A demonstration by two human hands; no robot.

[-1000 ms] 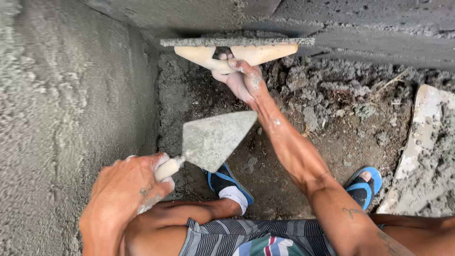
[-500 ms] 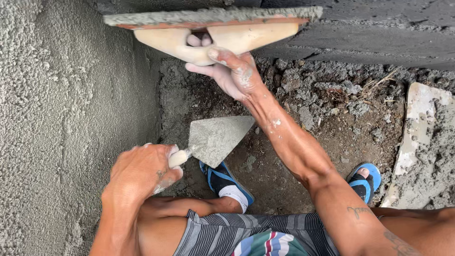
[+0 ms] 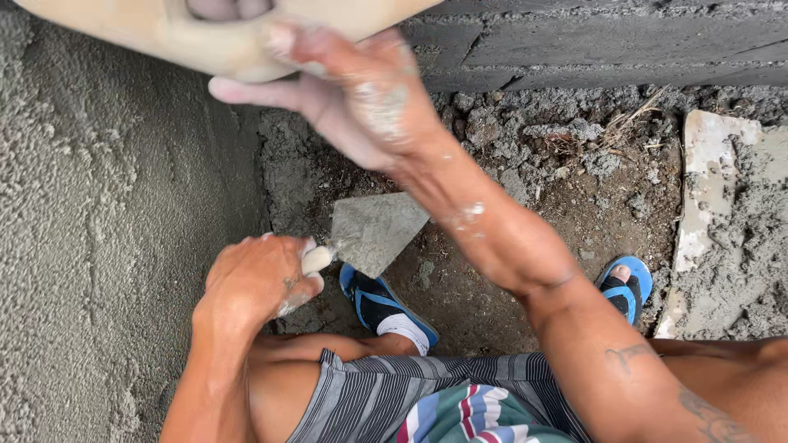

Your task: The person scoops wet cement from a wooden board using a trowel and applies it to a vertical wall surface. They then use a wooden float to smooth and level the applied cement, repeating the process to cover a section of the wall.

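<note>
My left hand (image 3: 258, 279) is shut on the pale handle of a pointed steel trowel (image 3: 373, 230). The trowel's grey, mortar-smeared blade points right, above the dirt floor. My right hand (image 3: 361, 98), flecked with cement, grips the handle under a wooden plastering float (image 3: 164, 37). It holds the float high and close to the camera at the top left, and the frame edge cuts off the float's top face. A freshly plastered rough grey wall (image 3: 98, 205) stands just left of both hands.
A grey block wall (image 3: 616, 41) runs across the top. At the right, wet mortar (image 3: 739, 262) lies piled beside a pale board (image 3: 706, 189). Loose rubble and dirt cover the ground. My feet wear blue sandals (image 3: 386, 308), and my bent knees fill the bottom.
My right hand has lifted the float up and toward the camera, so it now runs out of frame. My left hand has kept the trowel low, shifting it slightly.
</note>
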